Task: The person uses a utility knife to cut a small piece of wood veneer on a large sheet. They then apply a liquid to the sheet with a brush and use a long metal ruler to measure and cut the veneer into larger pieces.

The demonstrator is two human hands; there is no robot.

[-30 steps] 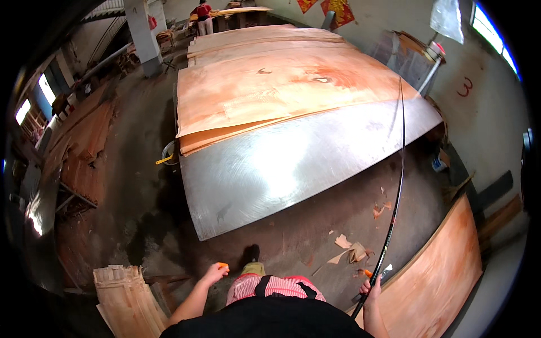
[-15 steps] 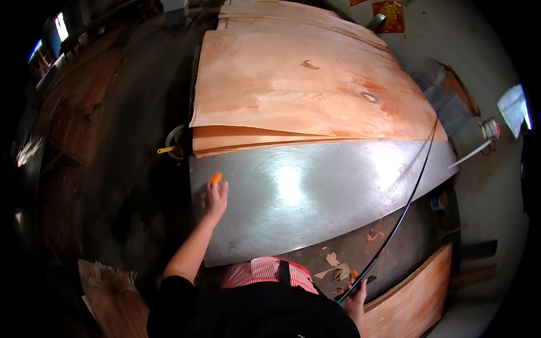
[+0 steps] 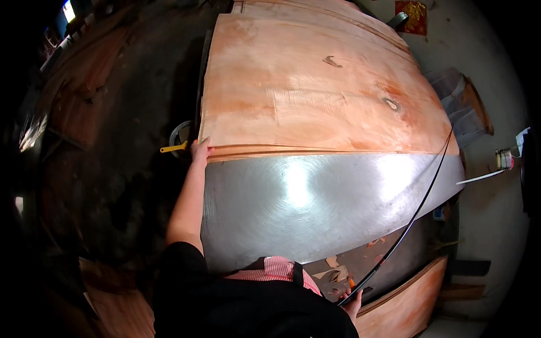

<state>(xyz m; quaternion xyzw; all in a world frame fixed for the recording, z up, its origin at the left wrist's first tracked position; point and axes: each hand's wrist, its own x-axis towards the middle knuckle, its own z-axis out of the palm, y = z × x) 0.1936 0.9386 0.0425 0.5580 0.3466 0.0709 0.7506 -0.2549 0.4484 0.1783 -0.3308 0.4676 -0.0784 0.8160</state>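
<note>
My left hand (image 3: 201,150) is closed on the near left corner of the top wood veneer sheet (image 3: 293,84), thumb above and the other fingers mostly hidden. The sheet lies on a stack whose layered near edge rests along a shiny metal plate (image 3: 253,208). Low on the right, beside my waist, my right hand (image 3: 352,304) is closed around a dark object. A long, thin black hose or cord (image 3: 397,239) runs from that hand up past the plate's right side. Something orange shows at my right fingers.
A yellow-handled tool (image 3: 173,147) lies across a round container (image 3: 179,135) left of the stack. Torn veneer scraps (image 3: 335,273) lie below the plate. More veneer sheets lean at lower right (image 3: 403,304) and lower left (image 3: 115,293). Clear plastic (image 3: 448,90) hangs at the right.
My left hand has moved forward from above the metal plate to the veneer's corner and taken hold of it. The sheet's raised near edge now lies lower. My right hand stays low.
</note>
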